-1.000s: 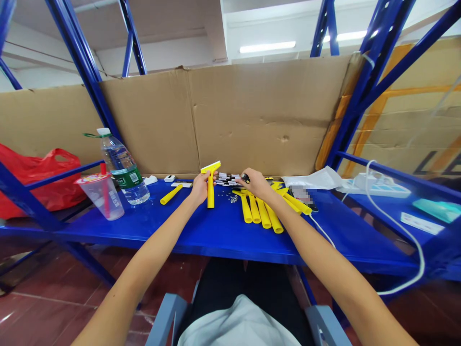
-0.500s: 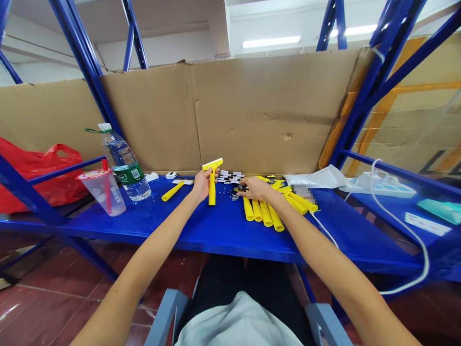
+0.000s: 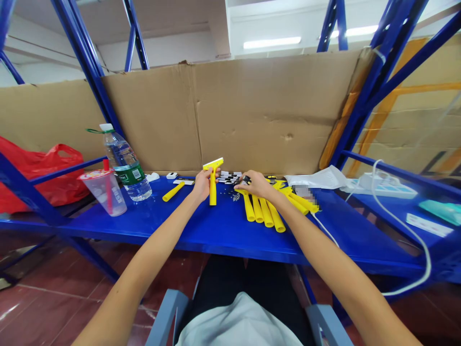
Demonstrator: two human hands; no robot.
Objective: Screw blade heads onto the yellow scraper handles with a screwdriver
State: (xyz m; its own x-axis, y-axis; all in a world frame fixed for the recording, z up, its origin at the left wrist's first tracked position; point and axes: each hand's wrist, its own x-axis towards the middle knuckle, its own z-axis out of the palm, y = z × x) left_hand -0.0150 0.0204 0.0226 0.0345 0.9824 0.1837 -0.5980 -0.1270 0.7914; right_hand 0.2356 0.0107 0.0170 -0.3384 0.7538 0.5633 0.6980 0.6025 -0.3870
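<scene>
My left hand (image 3: 202, 185) is closed round a yellow scraper (image 3: 213, 189), held upright with its pale blade edge at the top and its hollow handle pointing down. My right hand (image 3: 256, 184) has its fingers curled on a small black object (image 3: 246, 180), whose kind I cannot make out. Beneath and beside those fingers lies a scatter of tiny metal screws (image 3: 236, 196). Several yellow scraper handles (image 3: 267, 214) lie side by side under my right wrist. Black-and-white pieces (image 3: 230, 177) are stacked between the hands, towards the cardboard.
On the left stand a water bottle (image 3: 127, 166) and a plastic cup (image 3: 105, 193) with a red straw. A single yellow handle (image 3: 173, 191) lies left of my left hand. A white plastic bag (image 3: 319, 178) and a white cable (image 3: 427, 254) are on the right. Cardboard (image 3: 270, 115) walls off the back.
My right hand has risen slightly and turned, bringing the black object up off the spot near the screws. My left hand keeps the scraper in nearly the same place.
</scene>
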